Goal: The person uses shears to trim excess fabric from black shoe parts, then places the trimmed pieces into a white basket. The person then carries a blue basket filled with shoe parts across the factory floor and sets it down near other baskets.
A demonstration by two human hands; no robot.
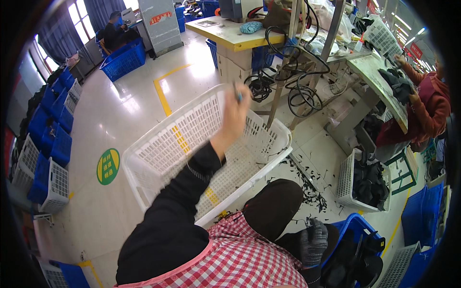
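My left hand (234,116), bare below a black sleeve, is raised over a large white plastic basket (168,126). Its fingers close around a slim small tool with a blue part (239,97); motion blur hides its exact kind. Inside the basket only bare slatted walls and a few dark scraps show. My right hand (314,244) wears a grey knitted glove and rests low at my right leg. Its fingers look curled, and whatever they may hold is hidden. Close beside it stands a blue crate (353,222) with black pieces (346,261) in it.
Black scraps (313,198) litter the floor right of the basket. Ahead are a workbench (235,36) and hanging black cables (305,98). A co-worker (422,105) handles dark cloth at a right-hand table, near a white basket (346,180) of black pieces. Blue crates (57,144) line the left.
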